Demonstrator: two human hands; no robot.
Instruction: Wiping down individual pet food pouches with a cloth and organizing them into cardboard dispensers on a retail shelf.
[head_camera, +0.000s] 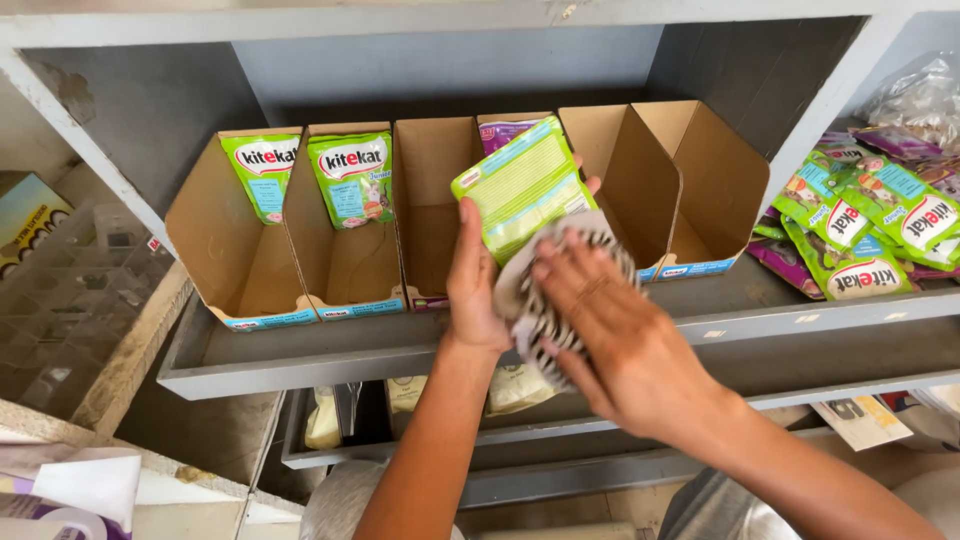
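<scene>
My left hand (472, 285) holds a green pet food pouch (522, 183) up in front of the shelf, its back side toward me. My right hand (610, 335) presses a striped grey-and-white cloth (540, 315) against the lower part of the pouch. Both hands are in front of a row of open cardboard display boxes (430, 215). One green pouch (263, 175) stands in the leftmost box and another green pouch (352, 178) in the box beside it. A purple pouch (503, 130) peeks out behind the held one.
The boxes sit on a grey metal shelf (330, 350). A loose pile of green and purple pouches (860, 225) lies in the bay to the right. Pale bags (325, 420) lie on the lower shelf. A clear plastic grid tray (60, 300) stands at the left.
</scene>
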